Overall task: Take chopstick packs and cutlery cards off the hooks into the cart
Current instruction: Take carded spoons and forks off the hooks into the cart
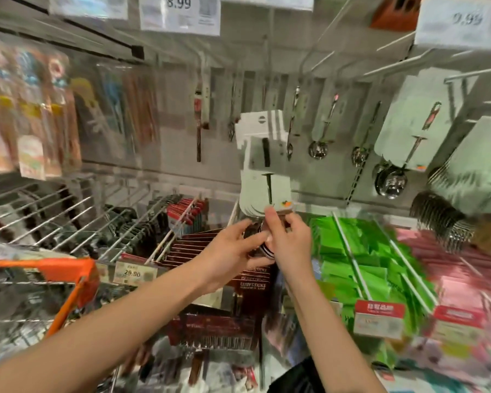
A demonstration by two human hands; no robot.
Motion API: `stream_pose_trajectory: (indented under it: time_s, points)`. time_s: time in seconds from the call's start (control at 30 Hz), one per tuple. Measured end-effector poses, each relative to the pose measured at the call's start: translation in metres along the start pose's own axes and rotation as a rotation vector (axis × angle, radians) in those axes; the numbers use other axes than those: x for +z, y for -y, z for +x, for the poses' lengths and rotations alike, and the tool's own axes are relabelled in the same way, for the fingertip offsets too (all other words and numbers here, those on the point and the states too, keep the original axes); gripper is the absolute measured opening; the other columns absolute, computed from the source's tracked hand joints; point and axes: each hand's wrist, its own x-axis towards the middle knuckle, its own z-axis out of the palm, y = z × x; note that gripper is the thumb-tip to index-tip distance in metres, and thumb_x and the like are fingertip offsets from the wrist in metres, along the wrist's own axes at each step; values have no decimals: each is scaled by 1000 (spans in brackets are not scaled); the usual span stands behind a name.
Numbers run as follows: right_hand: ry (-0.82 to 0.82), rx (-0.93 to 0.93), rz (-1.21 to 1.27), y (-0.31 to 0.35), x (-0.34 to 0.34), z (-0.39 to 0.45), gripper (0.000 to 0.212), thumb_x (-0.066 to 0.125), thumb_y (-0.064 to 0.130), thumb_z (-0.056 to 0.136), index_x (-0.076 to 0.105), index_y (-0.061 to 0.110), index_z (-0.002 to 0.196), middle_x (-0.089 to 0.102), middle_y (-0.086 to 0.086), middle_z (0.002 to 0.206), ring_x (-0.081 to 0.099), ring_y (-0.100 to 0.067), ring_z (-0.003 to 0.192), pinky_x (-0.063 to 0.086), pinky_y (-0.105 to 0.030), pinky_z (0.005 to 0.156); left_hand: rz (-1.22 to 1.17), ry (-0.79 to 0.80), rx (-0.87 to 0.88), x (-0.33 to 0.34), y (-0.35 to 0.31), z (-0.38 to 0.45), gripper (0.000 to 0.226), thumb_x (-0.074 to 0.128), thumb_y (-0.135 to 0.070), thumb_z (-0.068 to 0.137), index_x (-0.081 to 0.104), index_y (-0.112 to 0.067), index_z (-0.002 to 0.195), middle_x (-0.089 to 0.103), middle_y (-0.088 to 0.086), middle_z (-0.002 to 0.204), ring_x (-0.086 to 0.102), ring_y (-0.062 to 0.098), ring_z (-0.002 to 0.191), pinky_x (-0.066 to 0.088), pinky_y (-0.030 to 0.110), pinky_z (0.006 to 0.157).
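both hands, left hand (233,251) and right hand (288,239), held a grip on the cutlery cards (260,177) stack's bottom, beside the orange-rimmed cart (68,268).

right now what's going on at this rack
A person is holding a stack of pale cutlery cards in front of the hook display. The right hand pinches the stack's lower edge and the left hand grips it from below. The orange-rimmed cart waits at lower left; the cards are not in it yet.

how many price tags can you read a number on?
3: the 8.99 tag top centre, the 9.99 tag top right, the 29.90 tag beside the orange cart handle. Other tags are too blurred to read.
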Motion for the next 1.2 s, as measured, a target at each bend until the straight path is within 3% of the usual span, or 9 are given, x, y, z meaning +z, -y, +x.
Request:
stream_pose_trajectory:
  time_s: [0.1,0.17,0.27,0.4,0.53,0.77,0.87,1.03,1.2]
  points:
    - [19,22,41,3,2,1,28,70,35,84,65,22,60,65,-13,81,56,-14,71,43,-30,71,79,-42,77,-4,3,0,38,51,-2,95,47,-16,130,69,2,101,55,24,91,59,32,78]
    - [20,44,66,3,6,-1,30,70,37,83,66,22,58,65,-9,76,55,-12,68,43,-30,69,144,-43,136,-5,3,-2,38,49,-1,96,47,-21,129,71,-5,92,62,8,73,59,35,81]
    - [-6,43,62,2,9,-6,33,68,39,85,65,21,57,63,-4,66,52,-10,64,42,-29,66,199,-56,189,-9,3,-2,40,49,-1,97,48,-24,129,61,-3,125,70,7,90,60,35,79]
    - [-46,34,26,5,6,-11,46,59,32,93,51,20,50,45,11,38,39,-1,41,30,-14,48,225,-48,187,-9,6,-1,42,49,-1,98,48,-22,134,52,-9,136,65,15,111,60,32,75]
    - [-183,44,39,2,3,-10,53,57,35,94,42,20,45,39,10,36,31,-3,40,28,-20,46,233,-32,176,-8,6,-1,41,46,1,98,49,-21,132,54,-2,136,67,20,105,60,32,75]
    - [-428,88,173,-1,-36,10,44,48,33,99,50,11,61,48,5,39,43,-10,35,35,-25,40,163,-39,112,-13,7,-1,42,47,1,98,46,-14,137,56,7,134,71,31,97,60,38,78]
    - [-515,18,249,8,-55,20,44,48,30,100,45,15,59,41,8,36,38,-7,34,30,-21,37,201,-39,126,-16,9,-2,35,48,1,97,56,-20,124,55,6,135,70,29,99,61,37,75]
    - [-624,-128,297,22,-80,25,42,52,28,98,46,16,58,41,9,37,37,-7,35,29,-20,36,233,-10,90,-17,16,-4,42,50,-1,97,49,-17,136,49,0,142,69,24,102,60,31,72]
    - [-687,-189,304,41,-109,30,40,54,28,97,50,11,61,40,11,36,36,-6,35,29,-20,37,238,41,106,-11,16,-9,42,49,1,97,53,-25,129,50,-12,138,67,14,106,60,31,72]
